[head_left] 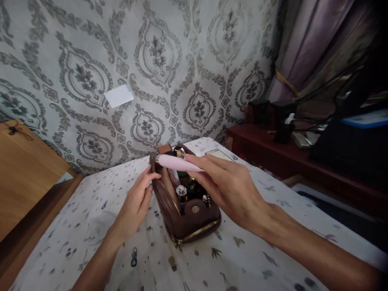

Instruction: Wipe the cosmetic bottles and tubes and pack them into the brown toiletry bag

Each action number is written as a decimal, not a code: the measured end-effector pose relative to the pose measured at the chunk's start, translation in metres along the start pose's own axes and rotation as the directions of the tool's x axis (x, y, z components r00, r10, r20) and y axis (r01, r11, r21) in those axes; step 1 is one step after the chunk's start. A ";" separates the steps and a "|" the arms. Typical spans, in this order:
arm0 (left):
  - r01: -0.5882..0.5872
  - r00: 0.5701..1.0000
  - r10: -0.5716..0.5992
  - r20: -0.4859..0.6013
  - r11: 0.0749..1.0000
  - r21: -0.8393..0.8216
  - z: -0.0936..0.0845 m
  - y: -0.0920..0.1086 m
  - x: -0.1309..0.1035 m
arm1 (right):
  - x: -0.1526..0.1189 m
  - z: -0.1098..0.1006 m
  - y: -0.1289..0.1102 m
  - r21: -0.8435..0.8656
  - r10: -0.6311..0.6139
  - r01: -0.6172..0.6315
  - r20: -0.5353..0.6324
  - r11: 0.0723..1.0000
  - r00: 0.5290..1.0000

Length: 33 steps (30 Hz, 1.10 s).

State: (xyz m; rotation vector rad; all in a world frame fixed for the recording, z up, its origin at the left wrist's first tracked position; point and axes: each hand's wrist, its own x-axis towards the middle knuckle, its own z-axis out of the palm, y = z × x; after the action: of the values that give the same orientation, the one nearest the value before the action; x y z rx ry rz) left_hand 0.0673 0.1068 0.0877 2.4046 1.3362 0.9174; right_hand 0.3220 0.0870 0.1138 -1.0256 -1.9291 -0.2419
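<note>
A brown leather bag (189,226) with gold zips lies unzipped on a white patterned sheet. My right hand (233,186) is above its opening, with thumb and fingers closed around a smooth pale pink stick (177,162) that has a silvery band at its left end. My left hand (138,202) pinches the bag's left edge, near its looped handle (153,161). Inside the bag are a bottle with a silvery cap (181,191), some dark items with gold parts and a snap-button flap (195,209). My right hand hides part of the contents.
The patterned sheet (248,254) covers the surface under the bag. A pale card or phone (220,154) lies behind my right hand. A dark red desk (257,139) with cables and small items stands at right, a wooden panel (27,173) at left, and a papered wall behind.
</note>
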 end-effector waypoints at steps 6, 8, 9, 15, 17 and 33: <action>0.008 1.000 -0.008 -0.001 0.999 -0.045 0.000 -0.001 -0.002 | 0.029 0.021 -0.003 -0.195 -0.075 0.118 0.217 0.974 0.973; 0.020 1.000 -0.020 -0.005 0.998 -0.053 0.001 -0.001 -0.002 | 0.031 0.027 -0.005 -0.215 -0.074 0.135 0.273 0.967 0.959; 0.022 1.000 -0.023 -0.007 0.998 -0.055 0.001 -0.001 -0.002 | 0.030 0.029 -0.006 -0.224 -0.076 0.146 0.293 0.964 0.953; -0.003 1.000 0.000 -0.030 0.996 -0.094 0.005 -0.003 -0.003 | 0.024 0.041 -0.013 -0.300 -0.133 0.262 0.388 0.917 0.912; 0.000 0.999 -0.005 -0.042 0.993 -0.122 0.008 -0.005 -0.004 | 0.024 0.044 -0.015 -0.332 -0.130 0.281 0.410 0.901 0.903; 0.223 0.968 -0.252 0.017 0.821 -0.526 0.049 -0.034 -0.013 | 0.034 0.055 -0.030 -0.341 0.004 0.251 0.601 0.906 0.800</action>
State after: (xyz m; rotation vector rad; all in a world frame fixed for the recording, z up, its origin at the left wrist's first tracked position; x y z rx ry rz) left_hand 0.0698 0.1194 0.0278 1.7655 1.1730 1.1081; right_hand 0.2572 0.1163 0.1167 -1.3609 -2.5978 -0.4581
